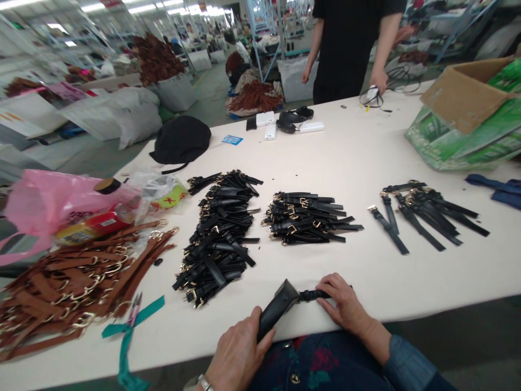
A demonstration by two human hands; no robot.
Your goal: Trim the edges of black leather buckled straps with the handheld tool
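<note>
My left hand (240, 350) is closed around a black handle-like object (277, 308) whose far end flares into a blunt, angular head. That head is close to the end of a short black strap (308, 295); whether they touch, I cannot tell. My right hand (344, 305) presses the strap near the table's front edge, fingers bent over it. Beyond my hands lie a tall pile of black buckle straps (222, 228), a smaller pile of black straps (305, 220) with gold buckles, and a looser group of black straps (431, 209) to the right.
On the left are brown straps (61, 288) with metal rings, a teal ribbon (127, 331) tied to small snips (134, 309), and a pink bag (61, 201). A black cap (183, 140), white devices (270, 131) and a green sack (459, 144) sit farther back. A person (345, 51) stands opposite, holding cables.
</note>
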